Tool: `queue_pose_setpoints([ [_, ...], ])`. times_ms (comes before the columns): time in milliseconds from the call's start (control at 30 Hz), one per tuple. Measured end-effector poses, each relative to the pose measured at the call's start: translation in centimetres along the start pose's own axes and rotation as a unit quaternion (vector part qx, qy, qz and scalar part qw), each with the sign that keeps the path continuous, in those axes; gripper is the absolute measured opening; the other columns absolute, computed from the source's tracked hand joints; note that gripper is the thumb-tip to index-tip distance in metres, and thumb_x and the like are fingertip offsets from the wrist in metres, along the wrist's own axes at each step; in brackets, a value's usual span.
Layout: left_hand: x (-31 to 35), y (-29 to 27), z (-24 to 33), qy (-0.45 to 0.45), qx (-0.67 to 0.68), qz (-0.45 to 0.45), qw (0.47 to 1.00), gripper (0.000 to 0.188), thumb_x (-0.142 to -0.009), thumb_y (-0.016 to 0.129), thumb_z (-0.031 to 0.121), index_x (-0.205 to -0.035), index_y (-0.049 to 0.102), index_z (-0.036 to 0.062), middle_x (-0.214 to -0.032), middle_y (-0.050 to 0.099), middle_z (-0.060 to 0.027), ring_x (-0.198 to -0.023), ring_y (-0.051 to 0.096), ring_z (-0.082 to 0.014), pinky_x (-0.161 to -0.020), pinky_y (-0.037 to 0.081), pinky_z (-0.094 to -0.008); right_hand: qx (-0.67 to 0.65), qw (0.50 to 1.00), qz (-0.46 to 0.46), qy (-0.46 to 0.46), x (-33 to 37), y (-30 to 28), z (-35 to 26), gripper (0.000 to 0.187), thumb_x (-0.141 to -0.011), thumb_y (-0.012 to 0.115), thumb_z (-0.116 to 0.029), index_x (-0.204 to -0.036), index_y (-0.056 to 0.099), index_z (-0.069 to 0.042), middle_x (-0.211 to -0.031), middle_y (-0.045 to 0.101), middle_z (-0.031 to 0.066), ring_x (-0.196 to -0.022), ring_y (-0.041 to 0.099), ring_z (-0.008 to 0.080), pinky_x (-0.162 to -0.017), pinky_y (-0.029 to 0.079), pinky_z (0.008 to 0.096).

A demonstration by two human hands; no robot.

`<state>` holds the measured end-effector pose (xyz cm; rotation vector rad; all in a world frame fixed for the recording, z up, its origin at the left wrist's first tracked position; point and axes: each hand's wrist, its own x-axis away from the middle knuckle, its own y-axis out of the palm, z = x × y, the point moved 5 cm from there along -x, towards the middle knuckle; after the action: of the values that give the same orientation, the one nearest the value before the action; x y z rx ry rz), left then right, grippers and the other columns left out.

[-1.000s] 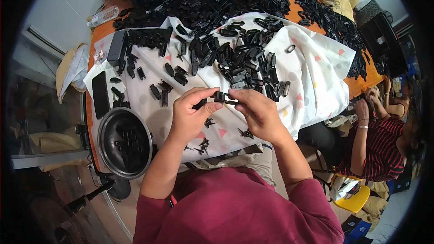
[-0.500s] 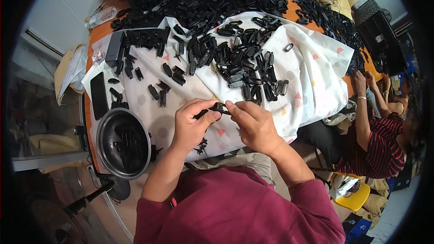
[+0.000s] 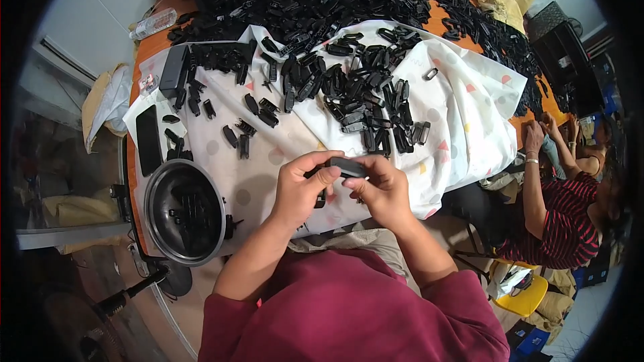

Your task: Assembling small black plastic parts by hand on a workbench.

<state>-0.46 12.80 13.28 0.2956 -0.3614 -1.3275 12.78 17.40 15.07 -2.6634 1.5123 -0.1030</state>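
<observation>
The far ends of the held part are the hardest to make out: a dark elongated piece [image 3: 348, 167] sits between the two hands, above the near half of the patterned white cloth [image 3: 429, 154], with both its ends partly covered by fingertips. Its smooth grey-black upper face shows, but its underside is hidden. A second small black part [image 3: 320, 200] shows just below the left thumb; whether it is gripped in the palm or lies on the cloth, I cannot tell. The pile of black parts [image 3: 302, 0] at the far side runs out past the top edge, and the contents of the round metal bowl [image 3: 190, 259] on the left blend into one dark mass (only a few long shapes stand out).

The left hand [image 3: 298, 184] has its thumb and index finger closed on the left end of the piece, thumb on the near side, its other fingers curled and mostly out of sight. The right hand [image 3: 384, 191] pinches the right end, index finger behind and thumb at the near edge, with the remaining fingers tucked under. Beyond the hands, loose black clips [image 3: 355, 94] lie in a cluster on the cloth. On the right, a co-worker in a striped shirt [image 3: 553, 224] reaches to the orange table [image 3: 551, 102], fingertips too small to read
</observation>
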Motion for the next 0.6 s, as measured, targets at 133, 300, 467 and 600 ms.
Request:
queue_pose_setpoints([
  [133, -1.1, -1.7, -2.9, -0.097, 0.173, -0.016, 0.98, 0.024, -0.084, 0.059, 0.016, -0.102, 0.059, 0.0002, -0.073, 0.058, -0.001, -0.054, 0.049, -0.0064, -0.049, 0.038, -0.0175, 0.069, 0.993, -0.06, 0.072, -0.9, 0.1, 1.8, 0.027, -0.076, 0.067, -0.01, -0.098, 0.056, 0.001, -0.08, 0.06, 0.0058, -0.064, 0.055, 0.0094, -0.053, 0.044, 0.0223],
  [300, -4.4, -6.5, -3.9, -0.149, 0.289, 0.176, 0.929, 0.03, -0.08, 0.058, 0.043, -0.075, 0.054, 0.0137, -0.076, 0.06, -0.0015, -0.059, 0.055, -0.0122, -0.041, 0.04, -0.025, 0.51, 0.846, 0.09, -0.125, -6.8, -4.7, 1.0, 0.031, -0.069, 0.067, -0.017, -0.097, 0.061, -0.005, -0.095, 0.059, 0.0102, -0.088, 0.054, 0.0285, -0.076, 0.044, 0.0355],
  [467, -9.7, -9.9, -2.9, -0.037, 0.082, 0.215, 0.972, 0.024, -0.076, 0.067, 0.027, -0.084, 0.056, 0.0063, -0.085, 0.061, -0.0035, -0.074, 0.059, -0.0176, -0.06, 0.048, -0.0266, 0.596, 0.796, -0.004, -0.108, -9.1, -4.9, 2.7, 0.027, -0.071, 0.064, -0.013, -0.097, 0.059, -0.004, -0.089, 0.06, 0.0103, -0.081, 0.056, 0.0269, -0.07, 0.046, 0.0325],
  [600, -12.0, -6.5, 1.0, 0.076, -0.52, 0.185, 0.83, 0.029, -0.072, 0.066, 0.021, -0.095, 0.06, 0.0039, -0.088, 0.062, -0.0081, -0.079, 0.061, -0.0222, -0.067, 0.047, -0.031, 0.347, 0.917, 0.152, -0.121, -7.6, -4.7, 1.4, 0.034, -0.076, 0.057, -0.001, -0.11, 0.051, -0.004, -0.085, 0.06, 0.0109, -0.067, 0.059, 0.0194, -0.06, 0.048, 0.0259],
])
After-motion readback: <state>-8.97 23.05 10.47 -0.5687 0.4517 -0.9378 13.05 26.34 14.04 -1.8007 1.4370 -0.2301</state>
